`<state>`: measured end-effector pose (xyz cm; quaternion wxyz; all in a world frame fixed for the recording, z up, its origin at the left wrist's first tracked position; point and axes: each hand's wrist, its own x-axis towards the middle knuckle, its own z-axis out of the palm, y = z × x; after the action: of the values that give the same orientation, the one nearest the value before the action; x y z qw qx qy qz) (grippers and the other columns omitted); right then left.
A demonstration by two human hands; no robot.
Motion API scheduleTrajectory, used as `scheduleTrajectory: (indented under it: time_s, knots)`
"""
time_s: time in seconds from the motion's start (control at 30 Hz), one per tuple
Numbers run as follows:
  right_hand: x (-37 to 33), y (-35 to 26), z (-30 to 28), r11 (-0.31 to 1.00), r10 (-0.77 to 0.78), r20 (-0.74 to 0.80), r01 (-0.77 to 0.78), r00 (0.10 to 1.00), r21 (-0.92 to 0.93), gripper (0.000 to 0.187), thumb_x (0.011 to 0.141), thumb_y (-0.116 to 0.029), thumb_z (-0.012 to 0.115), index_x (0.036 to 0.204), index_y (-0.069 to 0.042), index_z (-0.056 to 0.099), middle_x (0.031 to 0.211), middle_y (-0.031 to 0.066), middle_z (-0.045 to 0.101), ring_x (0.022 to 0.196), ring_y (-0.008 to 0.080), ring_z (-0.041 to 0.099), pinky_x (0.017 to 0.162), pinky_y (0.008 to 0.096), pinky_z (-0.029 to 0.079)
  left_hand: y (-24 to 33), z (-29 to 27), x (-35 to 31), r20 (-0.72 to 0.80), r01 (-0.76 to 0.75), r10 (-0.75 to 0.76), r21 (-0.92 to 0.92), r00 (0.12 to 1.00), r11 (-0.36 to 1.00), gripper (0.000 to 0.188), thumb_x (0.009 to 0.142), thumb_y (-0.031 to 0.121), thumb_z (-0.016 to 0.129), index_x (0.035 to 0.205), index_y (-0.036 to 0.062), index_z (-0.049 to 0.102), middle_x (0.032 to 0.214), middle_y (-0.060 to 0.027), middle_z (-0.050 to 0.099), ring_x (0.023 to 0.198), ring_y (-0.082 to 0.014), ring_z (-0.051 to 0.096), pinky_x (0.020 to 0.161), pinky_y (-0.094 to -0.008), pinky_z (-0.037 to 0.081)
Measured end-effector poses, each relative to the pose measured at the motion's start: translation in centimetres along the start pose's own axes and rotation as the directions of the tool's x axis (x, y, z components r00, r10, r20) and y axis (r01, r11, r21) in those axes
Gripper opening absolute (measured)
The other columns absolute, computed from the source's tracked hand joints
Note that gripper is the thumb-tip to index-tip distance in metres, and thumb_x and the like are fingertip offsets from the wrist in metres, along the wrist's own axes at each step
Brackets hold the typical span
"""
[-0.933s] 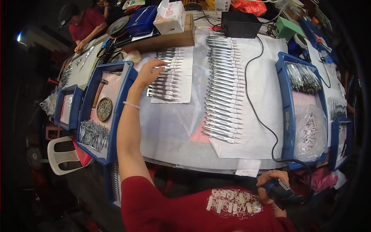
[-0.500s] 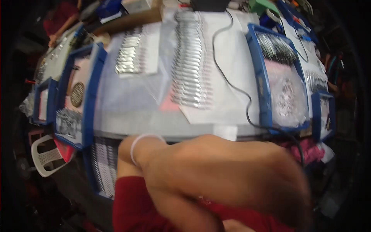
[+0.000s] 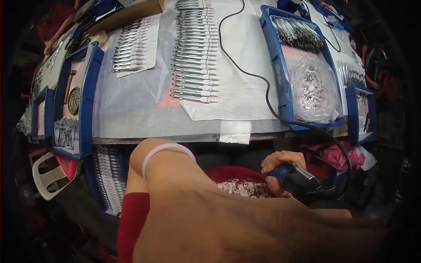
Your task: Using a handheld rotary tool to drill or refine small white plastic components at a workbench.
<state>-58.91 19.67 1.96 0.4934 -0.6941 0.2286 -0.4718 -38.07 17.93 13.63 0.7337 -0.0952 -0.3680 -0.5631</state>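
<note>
My left arm bends at the upper left of my lap, with a pale bangle [image 3: 164, 151] near the bend. The forearm comes back close to the camera, and my left hand [image 3: 302, 223] is a large blur at the lower right. Its fingers do not show clearly. Beyond it, my right hand [image 3: 283, 162] is closed round a black and blue corded power tool [image 3: 302, 179], held over my lap near the table's front edge. The tool's black cable [image 3: 267, 83] loops up onto the table. A patterned red and white cloth [image 3: 245, 187] shows below the right hand.
Slim silver pieces with pale tips [image 3: 195, 57] lie in a long row, and a shorter row [image 3: 131, 46] lies left. A blue tray [image 3: 285, 103] at right holds metal pieces and a bag of white parts [image 3: 309, 87]. Another blue tray [image 3: 94, 70] stands left, near a white chair [image 3: 44, 179].
My left forearm has dropped lower in view, revealing my right hand with the power tool. The camera view has shifted, so the table sits higher, and the picture is sharper.
</note>
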Motion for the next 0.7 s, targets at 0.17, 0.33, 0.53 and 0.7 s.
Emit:
scheduleTrajectory:
  time_s: [0.17, 0.33, 0.53, 0.7]
  knots:
    - [1.0, 0.8, -0.2, 1.000, -0.009, -0.021, 0.009, 1.000, -0.004, 0.049, 0.072, 0.000, 0.073, 0.114, 0.002, 0.048, 0.074, 0.0112, 0.063, 0.063, 0.0153, 0.062, 0.055, 0.0248, 0.050, 0.1, -2.8, 1.7, 0.087, -0.063, 0.071, -0.089, 0.994, 0.994, 0.051, 0.094, 0.044, 0.050, 0.089, -0.0042, 0.066, 0.081, -0.0178, 0.067, 0.077, -0.0306, 0.065, 0.068, -0.0375, 0.055]
    - [1.9, 1.0, -0.7, 0.998, 0.007, -0.019, -0.006, 1.000, 0.058, 0.048, 0.072, -0.001, 0.075, 0.113, 0.001, 0.050, 0.076, 0.0102, 0.064, 0.064, 0.0163, 0.063, 0.059, 0.0256, 0.050, -0.3, -2.9, 3.1, 0.206, -0.102, 0.139, -0.179, 0.969, 0.978, 0.054, 0.093, 0.047, 0.050, 0.093, -0.0048, 0.066, 0.081, -0.0176, 0.067, 0.077, -0.0319, 0.065, 0.068, -0.0375, 0.056]
    - [3.2, 1.5, -1.6, 0.989, 0.137, -0.060, -0.140, 0.989, -0.041, 0.047, 0.070, -0.002, 0.077, 0.110, -0.005, 0.052, 0.073, 0.0063, 0.066, 0.063, 0.0144, 0.065, 0.059, 0.0254, 0.051, 3.5, -21.3, 4.8, -0.368, 0.428, -0.242, 0.860, 0.898, 0.277, 0.019, 0.093, 0.005, 0.055, 0.109, -0.0037, 0.060, 0.103, -0.0072, 0.064, 0.092, -0.0121, 0.060, 0.082, -0.0245, 0.047]
    - [4.1, 2.0, -1.5, 0.981, 0.180, -0.060, -0.183, 0.982, -0.061, 0.048, 0.070, -0.003, 0.078, 0.111, -0.007, 0.053, 0.075, 0.0041, 0.067, 0.068, 0.0149, 0.066, 0.066, 0.0261, 0.051, 3.5, -34.5, 7.9, -0.215, 0.171, -0.193, 0.960, 0.957, -0.220, 0.016, 0.088, 0.006, 0.061, 0.103, 0.0039, 0.066, 0.095, -0.0091, 0.064, 0.083, -0.0183, 0.062, 0.073, -0.0274, 0.049]
